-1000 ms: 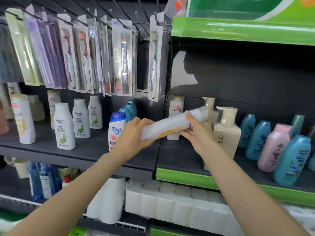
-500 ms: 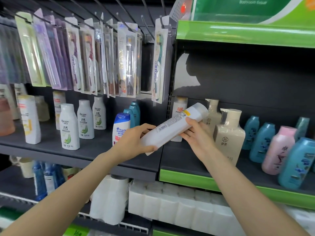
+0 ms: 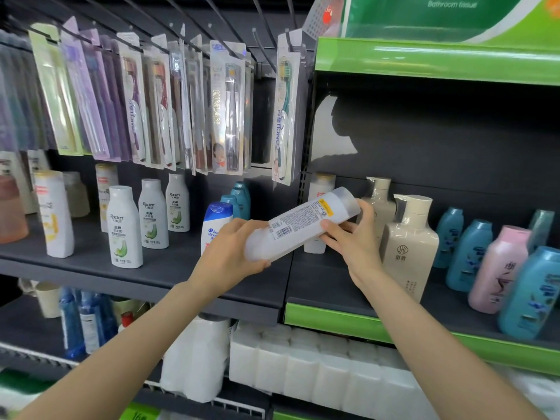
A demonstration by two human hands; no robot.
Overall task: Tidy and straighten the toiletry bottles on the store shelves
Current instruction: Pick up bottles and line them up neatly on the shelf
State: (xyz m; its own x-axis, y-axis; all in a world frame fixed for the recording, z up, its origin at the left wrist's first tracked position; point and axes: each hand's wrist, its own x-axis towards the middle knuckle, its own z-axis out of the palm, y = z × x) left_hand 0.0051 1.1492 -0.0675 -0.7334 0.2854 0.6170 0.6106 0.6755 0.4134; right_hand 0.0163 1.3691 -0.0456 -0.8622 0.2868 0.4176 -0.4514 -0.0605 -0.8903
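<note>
A long white bottle (image 3: 298, 224) lies tilted in the air in front of the middle shelf, cap end up to the right, barcode side facing me. My left hand (image 3: 233, 253) grips its lower end and my right hand (image 3: 351, 237) holds it near the cap. Behind it a similar white bottle (image 3: 321, 184) stands upright, partly hidden. Two cream pump bottles (image 3: 409, 244) stand just right of my right hand. A blue-capped white bottle (image 3: 213, 221) stands behind my left hand.
Grey shelf (image 3: 157, 268) on the left carries white bottles (image 3: 124, 228) in rows. Green-edged shelf (image 3: 333, 318) on the right carries blue and pink bottles (image 3: 497, 268). Toothbrush packs (image 3: 227, 107) hang above. Tissue rolls (image 3: 303, 362) fill the shelf below.
The bottle has been turned in my hands so its barcode label faces me, and it has tilted a little steeper. Both hands stay on it.
</note>
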